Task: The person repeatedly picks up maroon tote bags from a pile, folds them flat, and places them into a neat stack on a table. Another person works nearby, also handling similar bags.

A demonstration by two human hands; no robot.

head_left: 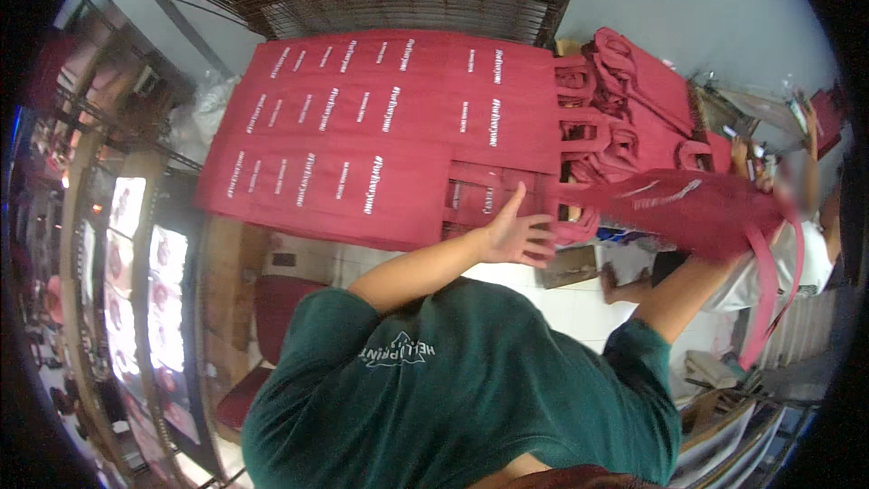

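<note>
Overall: the head view was steeply tilted; places below are clock directions on the picture.
Left hand: the left hand (514, 237), just right of centre, was spread wide, thumb raised, with its fingertips resting on the folded red bag (480, 195) at the edge of the stacks. It gripped nothing.
Right hand: the right hand (759, 234), at 3 o'clock, was mostly hidden behind red cloth; it appeared to be closed on the held bag (688, 208), though the fingers could not be made out.
Held bag: it stretched flat between the two hands, its long handle strap (768, 290) hanging loose toward 4 o'clock.
Work done: overlapping rows of flat printed bags (362, 127) covered the area from 10 to 12 o'clock, judged already laid out.
Work left: a loose heap of bags (625, 100) with handles showing, at 1 to 2 o'clock, looked unsorted; the held bag was not yet on a row.
Containers: every bag seen lay flat and looked empty; no bin or box could be told.
Others: a second person's white sleeve (810, 263) was at 3 o'clock.
Wearer: green shirt (453, 398) at 6 o'clock.
</note>
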